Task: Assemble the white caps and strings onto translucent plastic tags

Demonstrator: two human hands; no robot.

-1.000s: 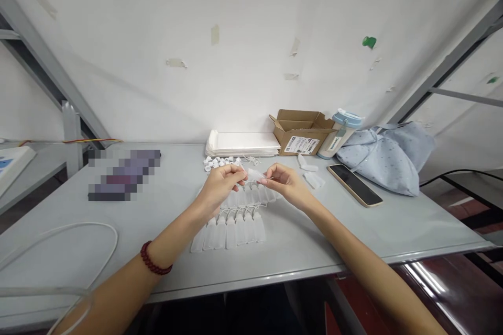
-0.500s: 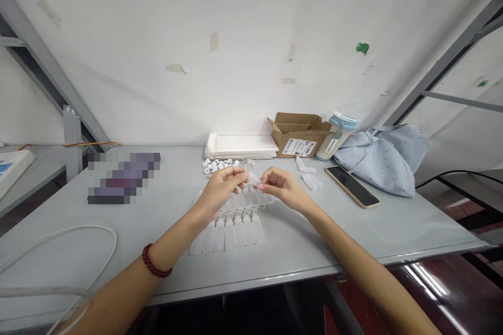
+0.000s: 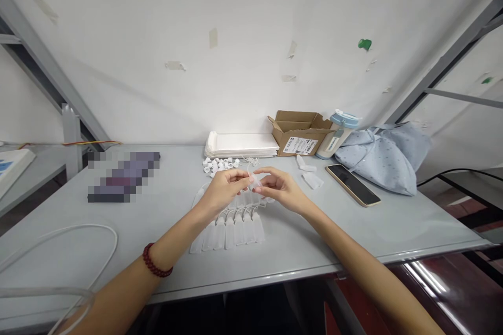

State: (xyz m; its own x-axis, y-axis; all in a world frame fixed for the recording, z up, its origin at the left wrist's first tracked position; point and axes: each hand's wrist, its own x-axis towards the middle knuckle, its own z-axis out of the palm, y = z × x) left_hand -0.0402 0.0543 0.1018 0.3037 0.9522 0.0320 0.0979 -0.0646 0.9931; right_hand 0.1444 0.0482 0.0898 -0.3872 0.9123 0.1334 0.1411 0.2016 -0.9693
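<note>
Between my fingertips, above the middle of the table, is a small translucent plastic bottle (image 3: 257, 182) with a thin white cord loop at its top. My left hand (image 3: 225, 189) pinches its top end between thumb and forefinger. My right hand (image 3: 285, 189) grips the body from the other side, fingers curled. Right below, similar bottles (image 3: 238, 231) lie side by side in rows, with white cord loops at their necks; my hands partly cover the back row. Just beyond my left hand is a pile of small white caps (image 3: 214, 166). Loose translucent bottles (image 3: 312, 180) rest right of my right hand.
Along the wall stand a stack of white envelopes (image 3: 243, 145), an open cardboard box (image 3: 301, 138) and a blue-lidded tumbler (image 3: 334, 138). A phone (image 3: 353, 185) and a light-blue cloth bag (image 3: 377, 159) lie to the right. A white cable (image 3: 112, 233) loops at the left.
My hands have come closer together around the bottle, and it now sits more upright, its cord loop showing above the fingers. The bottles on the table have not moved.
</note>
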